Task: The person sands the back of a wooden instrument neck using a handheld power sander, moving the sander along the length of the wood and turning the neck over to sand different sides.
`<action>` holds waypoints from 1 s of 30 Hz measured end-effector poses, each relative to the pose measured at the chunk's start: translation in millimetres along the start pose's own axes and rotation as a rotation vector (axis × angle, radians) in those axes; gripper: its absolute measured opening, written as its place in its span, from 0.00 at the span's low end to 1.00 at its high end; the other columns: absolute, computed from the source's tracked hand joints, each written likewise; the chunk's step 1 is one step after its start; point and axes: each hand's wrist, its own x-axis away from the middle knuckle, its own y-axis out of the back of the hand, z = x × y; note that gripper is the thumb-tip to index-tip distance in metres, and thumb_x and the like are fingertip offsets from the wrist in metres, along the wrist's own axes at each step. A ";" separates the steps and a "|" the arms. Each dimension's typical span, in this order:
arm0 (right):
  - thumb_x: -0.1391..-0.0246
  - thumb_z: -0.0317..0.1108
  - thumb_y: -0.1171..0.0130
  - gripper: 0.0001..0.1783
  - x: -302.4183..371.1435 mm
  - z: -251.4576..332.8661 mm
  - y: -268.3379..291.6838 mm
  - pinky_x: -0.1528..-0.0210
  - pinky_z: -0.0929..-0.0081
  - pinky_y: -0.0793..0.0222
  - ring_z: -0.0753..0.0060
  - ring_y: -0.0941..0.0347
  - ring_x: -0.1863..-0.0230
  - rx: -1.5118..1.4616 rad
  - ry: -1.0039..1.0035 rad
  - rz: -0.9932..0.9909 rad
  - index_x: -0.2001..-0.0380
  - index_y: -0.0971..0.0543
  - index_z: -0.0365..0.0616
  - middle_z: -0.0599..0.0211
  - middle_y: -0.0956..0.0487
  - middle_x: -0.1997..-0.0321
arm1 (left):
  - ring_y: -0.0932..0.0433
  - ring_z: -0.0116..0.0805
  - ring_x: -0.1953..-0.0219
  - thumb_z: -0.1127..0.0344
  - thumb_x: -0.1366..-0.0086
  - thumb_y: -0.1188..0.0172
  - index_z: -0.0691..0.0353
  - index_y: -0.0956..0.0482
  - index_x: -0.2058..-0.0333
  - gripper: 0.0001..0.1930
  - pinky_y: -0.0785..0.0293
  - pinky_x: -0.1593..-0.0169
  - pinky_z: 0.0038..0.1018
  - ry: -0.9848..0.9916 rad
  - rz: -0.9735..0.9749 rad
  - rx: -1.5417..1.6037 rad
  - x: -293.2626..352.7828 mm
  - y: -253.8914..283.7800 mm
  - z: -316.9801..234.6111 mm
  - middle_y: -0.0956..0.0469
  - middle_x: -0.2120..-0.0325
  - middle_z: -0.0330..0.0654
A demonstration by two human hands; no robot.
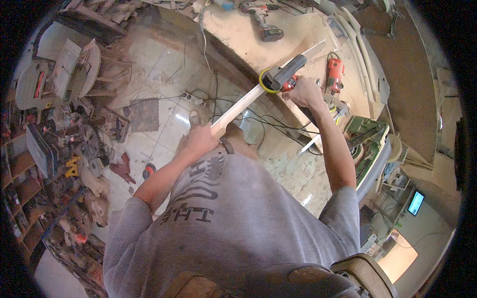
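Note:
My left hand (199, 141) is closed around the near end of a long pale wooden strip (239, 109), close to my body. The strip runs up and to the right, and its far end reaches over the workbench (236, 35). A dark power sander (285, 74) with a yellow-rimmed round pad lies across the strip, past its middle. My right hand (305, 93) grips the sander's red-and-black rear part. The pad's underside is hidden, so its contact with the wood cannot be made out.
On the bench lie a cordless drill (263, 22) and a red power tool (335, 73). A green machine (365, 134) stands at the right. Cables and a power strip (194, 99) cross the tiled floor. Cluttered shelves (30, 198) and wooden pieces (82, 67) fill the left side.

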 end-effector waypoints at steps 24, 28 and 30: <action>0.55 0.51 0.28 0.27 41.0 9.1 -49.9 0.52 0.51 0.21 0.38 0.16 0.55 -0.331 -0.147 -0.237 0.57 0.14 0.43 0.43 0.13 0.61 | 0.15 0.66 0.66 0.45 0.26 0.43 0.68 0.24 0.51 0.26 0.19 0.61 0.56 -0.099 -0.088 -0.106 -3.0 8.4 8.1 0.16 0.72 0.62; 0.56 0.50 0.27 0.29 34.1 -21.4 -67.5 0.50 0.51 0.23 0.38 0.16 0.52 -0.377 -0.211 -0.236 0.54 0.15 0.42 0.43 0.13 0.58 | 0.14 0.64 0.67 0.57 0.33 0.36 0.67 0.25 0.53 0.19 0.18 0.62 0.54 -0.118 -0.145 -0.146 -8.9 4.7 11.0 0.16 0.73 0.61; 0.56 0.50 0.26 0.30 34.3 -15.0 -68.8 0.49 0.52 0.23 0.39 0.17 0.50 -0.411 -0.157 -0.256 0.53 0.15 0.41 0.43 0.13 0.56 | 0.14 0.64 0.68 0.67 0.39 0.34 0.68 0.24 0.55 0.16 0.18 0.62 0.54 -0.090 -0.147 -0.145 -5.7 12.0 5.1 0.16 0.74 0.61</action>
